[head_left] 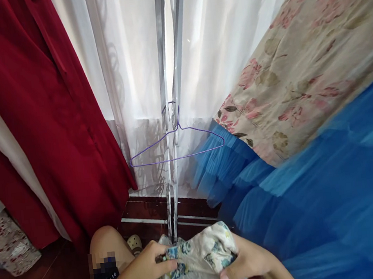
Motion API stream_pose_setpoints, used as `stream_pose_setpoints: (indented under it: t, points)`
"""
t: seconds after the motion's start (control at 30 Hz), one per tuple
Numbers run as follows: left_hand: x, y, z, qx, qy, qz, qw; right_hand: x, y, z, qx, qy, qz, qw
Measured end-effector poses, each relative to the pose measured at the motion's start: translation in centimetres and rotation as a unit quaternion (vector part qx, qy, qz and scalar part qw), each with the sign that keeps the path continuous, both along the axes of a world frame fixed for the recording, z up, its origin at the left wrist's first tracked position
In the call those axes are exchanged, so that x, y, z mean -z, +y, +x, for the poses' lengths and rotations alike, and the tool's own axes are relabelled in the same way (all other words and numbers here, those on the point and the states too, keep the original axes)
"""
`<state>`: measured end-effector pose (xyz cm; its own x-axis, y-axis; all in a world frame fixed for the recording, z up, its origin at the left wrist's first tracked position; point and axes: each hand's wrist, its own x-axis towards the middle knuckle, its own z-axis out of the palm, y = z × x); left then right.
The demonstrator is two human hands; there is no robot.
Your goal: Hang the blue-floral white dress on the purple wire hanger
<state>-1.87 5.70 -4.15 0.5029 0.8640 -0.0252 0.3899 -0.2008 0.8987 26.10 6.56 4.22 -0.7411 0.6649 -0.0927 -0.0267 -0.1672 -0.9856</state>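
- Left hand (151,263) has one side of the floral cloth (194,258) pinched, right hand (247,257) grips the other
- Cloth's bunched up low in front, well clear of the purple hanger (179,126)
- Looks like a fabric-sorting step tbh; next move probably needs both grips steady

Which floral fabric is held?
The blue-flowered fabric, between left hand and right hand; the pink-flowered fabric hangs at right, the red-flowered fabric at lower left.
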Motion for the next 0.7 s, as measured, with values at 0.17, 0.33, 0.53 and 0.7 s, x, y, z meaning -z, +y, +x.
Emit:
stream_pose_setpoints:
  t: [0.17, 0.33, 0.53, 0.7]
  points:
    - [-1.8, 1.2, -0.7, 0.029, 0.059, 0.073, 0.995, -2.6, 1.0, 1.7, -0.035, -0.04, 0.062, 0.997]
    - [-4.3, -0.1, -1.6, 0.072, -0.2, -0.062, 0.975, -6.1, 1.4, 2.9, -0.074, -0.099, 0.037, 0.992]
    - [-11.3, 0.2, -3.4, 0.009, -0.036, 0.128, 0.991, -8.5, 1.7, 4.5, -0.118, -0.142, 0.057, 0.981]
    - [-12.0, 1.4, -4.1, 0.028, 0.16, 0.178, 0.971, -7.8, 0.7, 7.1, 0.029, -0.043, -0.004, 0.999]
